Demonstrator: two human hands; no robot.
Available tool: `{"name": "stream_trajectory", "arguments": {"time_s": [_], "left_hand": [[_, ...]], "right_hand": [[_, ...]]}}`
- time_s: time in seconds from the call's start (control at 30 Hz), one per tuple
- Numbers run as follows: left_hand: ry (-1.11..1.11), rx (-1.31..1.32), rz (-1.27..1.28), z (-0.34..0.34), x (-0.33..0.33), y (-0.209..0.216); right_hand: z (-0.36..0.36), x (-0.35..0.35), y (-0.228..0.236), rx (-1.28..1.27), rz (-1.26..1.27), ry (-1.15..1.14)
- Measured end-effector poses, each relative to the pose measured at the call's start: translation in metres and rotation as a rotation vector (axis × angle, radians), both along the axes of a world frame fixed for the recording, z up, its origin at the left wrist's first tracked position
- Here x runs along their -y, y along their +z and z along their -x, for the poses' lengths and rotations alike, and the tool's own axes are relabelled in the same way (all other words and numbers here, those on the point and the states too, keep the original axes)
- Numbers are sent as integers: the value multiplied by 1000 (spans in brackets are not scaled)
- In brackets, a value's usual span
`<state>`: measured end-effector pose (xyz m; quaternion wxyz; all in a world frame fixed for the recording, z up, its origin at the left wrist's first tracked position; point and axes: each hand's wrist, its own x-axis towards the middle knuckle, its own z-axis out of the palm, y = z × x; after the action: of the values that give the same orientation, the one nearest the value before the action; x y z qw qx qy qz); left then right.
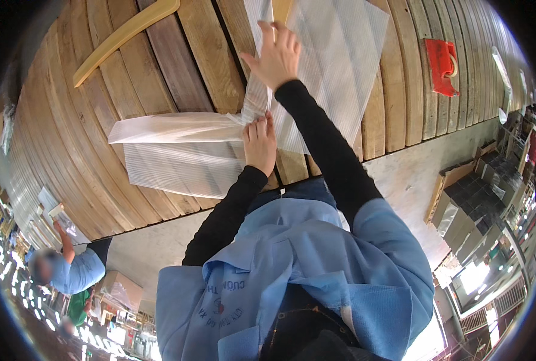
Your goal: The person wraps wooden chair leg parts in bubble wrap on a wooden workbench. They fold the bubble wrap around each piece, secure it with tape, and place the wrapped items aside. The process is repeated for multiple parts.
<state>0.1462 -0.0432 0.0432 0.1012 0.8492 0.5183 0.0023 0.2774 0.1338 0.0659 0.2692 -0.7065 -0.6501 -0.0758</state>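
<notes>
A translucent white foam wrapping sheet (334, 66) lies on the slatted wooden table (189, 60), with a pale wooden piece (281, 9) partly showing under it at the far edge. Part of the wrapping is folded into a strip (177, 128) that reaches left. My right hand (278, 57) rests on the sheet over the wooden piece, fingers stretched and thumb spread. Nearer to me, my left hand (259, 144) presses the fold of the wrapping where the strip bends, its fingers close together and pointing away. Whatever lies inside the folded strip is hidden.
A curved wooden piece (126, 41) lies on the far left of the table. To the right sits a red tape dispenser (441, 67) with a roll of tape. Cartons (469, 192) stand beyond the table's right edge. At the left, a person in blue (78, 271) works at the table.
</notes>
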Motion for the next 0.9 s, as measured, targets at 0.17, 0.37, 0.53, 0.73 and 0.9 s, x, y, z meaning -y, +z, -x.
{"name": "stream_trajectory", "arguments": {"time_s": [0.17, 0.37, 0.53, 0.73, 0.9], "left_hand": [[33, 29, 23, 3, 0, -1], [28, 141, 88, 19, 7, -5], [75, 200, 219, 26, 12, 4], [78, 197, 372, 34, 21, 15], [21, 149, 484, 41, 16, 21]], "right_hand": [[-47, -59, -68, -734, 81, -377], [-91, -29, -78, -507, 54, -743], [-55, -56, -63, -39, -161, -178], [108, -173, -37, -2, 178, 560], [215, -263, -42, 135, 261, 804]]}}
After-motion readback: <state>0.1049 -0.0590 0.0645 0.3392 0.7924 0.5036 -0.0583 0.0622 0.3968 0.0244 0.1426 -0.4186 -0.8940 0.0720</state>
